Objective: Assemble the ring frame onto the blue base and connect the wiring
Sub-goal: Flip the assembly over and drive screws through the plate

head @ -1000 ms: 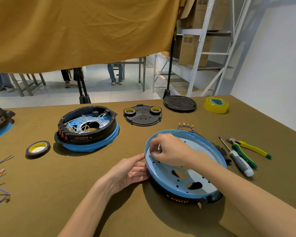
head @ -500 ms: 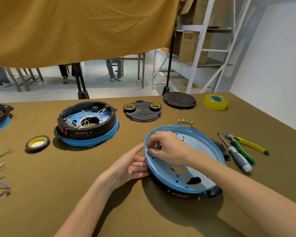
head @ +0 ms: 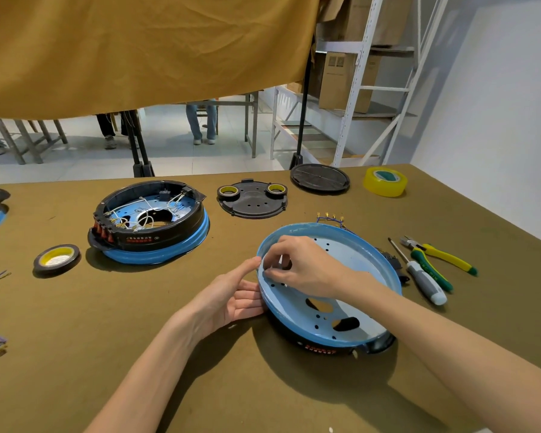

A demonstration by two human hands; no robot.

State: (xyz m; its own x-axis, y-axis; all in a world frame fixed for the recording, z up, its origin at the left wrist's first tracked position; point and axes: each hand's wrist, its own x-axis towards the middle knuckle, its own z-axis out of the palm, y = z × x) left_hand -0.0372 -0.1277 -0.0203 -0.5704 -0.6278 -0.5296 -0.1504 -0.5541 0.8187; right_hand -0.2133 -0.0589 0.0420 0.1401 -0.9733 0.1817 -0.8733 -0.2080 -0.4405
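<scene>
step: seating the blue base (head: 350, 260) on the black ring frame (head: 322, 350) under it; the pair sits front-right on the tabletop (head: 231, 385), base tilted, near edge low, so prob. not fully seated yet.
left hand (head: 231, 300): grip wide, fingers straight, flat against the base's left rim, steadying it.
right hand (head: 303, 267): inside the dish by the left wall, fingertips pinched narrow on sth small; can't tell what, too small (screw or wire end?).
how to do well: keep left hand bracing rim so the base doesn't rock; line up holes w/ frame before pressing; don't trap the wire terminals (head: 330, 216) sticking up behind the far rim.
base contents: just holes and cutouts, no wires routed inside.
finished unit (head: 149, 220): back-left, black ring on blue base, white wires and connectors inside; good ref.
black cover plate (head: 252, 201): holds 2 tape rolls in its recesses.
tools: screwdriver (head: 420, 275), pliers (head: 438, 254) just right of the base.
</scene>
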